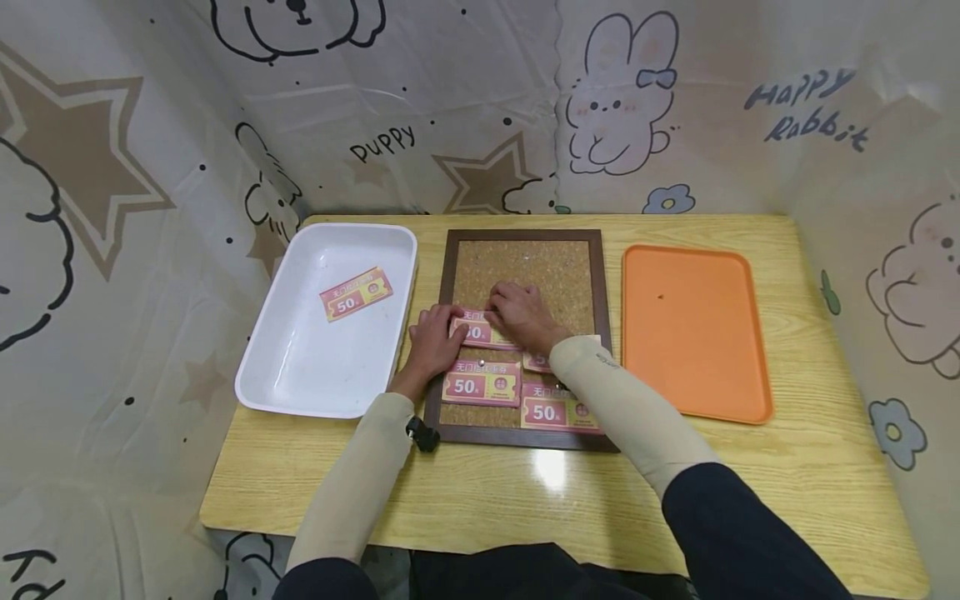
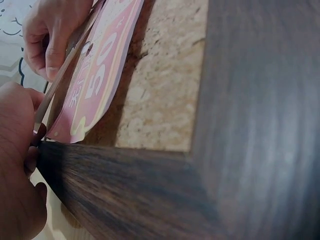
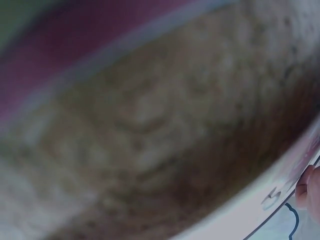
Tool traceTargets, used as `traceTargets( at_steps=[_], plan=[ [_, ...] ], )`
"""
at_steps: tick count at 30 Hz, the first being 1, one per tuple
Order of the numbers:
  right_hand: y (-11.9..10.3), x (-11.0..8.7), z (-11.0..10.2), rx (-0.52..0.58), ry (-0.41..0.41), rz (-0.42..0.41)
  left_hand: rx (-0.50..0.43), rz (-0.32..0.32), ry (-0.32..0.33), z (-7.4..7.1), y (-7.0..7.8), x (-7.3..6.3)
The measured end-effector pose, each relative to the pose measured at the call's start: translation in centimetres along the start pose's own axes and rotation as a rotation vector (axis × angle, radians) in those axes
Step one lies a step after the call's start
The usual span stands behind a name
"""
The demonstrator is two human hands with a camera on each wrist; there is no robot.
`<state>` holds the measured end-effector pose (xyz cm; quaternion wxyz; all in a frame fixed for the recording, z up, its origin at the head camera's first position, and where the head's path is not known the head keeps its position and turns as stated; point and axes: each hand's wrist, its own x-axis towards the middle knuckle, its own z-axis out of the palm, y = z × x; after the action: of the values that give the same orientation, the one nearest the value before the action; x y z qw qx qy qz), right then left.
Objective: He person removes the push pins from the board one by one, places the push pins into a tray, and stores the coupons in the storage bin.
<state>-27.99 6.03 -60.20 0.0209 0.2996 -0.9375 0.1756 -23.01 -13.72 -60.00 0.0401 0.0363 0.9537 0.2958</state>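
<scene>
On the cork board (image 1: 525, 275) a pink and yellow coupon (image 1: 480, 331) marked 50 lies between my hands. My left hand (image 1: 435, 346) pinches its left end near the dark frame, with thumb and fingers curled. My right hand (image 1: 521, 317) bends over the coupon's right part, fingers curled and fingertips at its top edge; whatever they may hold is hidden. Just below are a lower-left coupon (image 1: 480, 385) with a small pin (image 1: 482, 362) at its top, a lower-right coupon (image 1: 551, 410), and another (image 1: 536, 363) partly covered by my right forearm.
A white tray (image 1: 322, 350) at the left holds one loose coupon (image 1: 356, 294). To the right stands an orange tray (image 1: 693, 350) with a tiny dark speck-like thing (image 1: 660, 297) in it. The wooden table (image 1: 480, 500) meets printed cloth walls behind and beside it.
</scene>
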Motion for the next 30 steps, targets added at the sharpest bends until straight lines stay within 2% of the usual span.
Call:
traceTargets(
  at_steps=[15, 30],
  plan=[
    [0.07, 0.1, -0.05, 0.003, -0.006, -0.009, 0.004, -0.01, -0.017, -0.04, 0.02, 0.05],
    [-0.16, -0.12, -0.26, 0.028, 0.062, -0.024, 0.005, -0.014, -0.011, 0.09, 0.02, -0.04]
  ],
)
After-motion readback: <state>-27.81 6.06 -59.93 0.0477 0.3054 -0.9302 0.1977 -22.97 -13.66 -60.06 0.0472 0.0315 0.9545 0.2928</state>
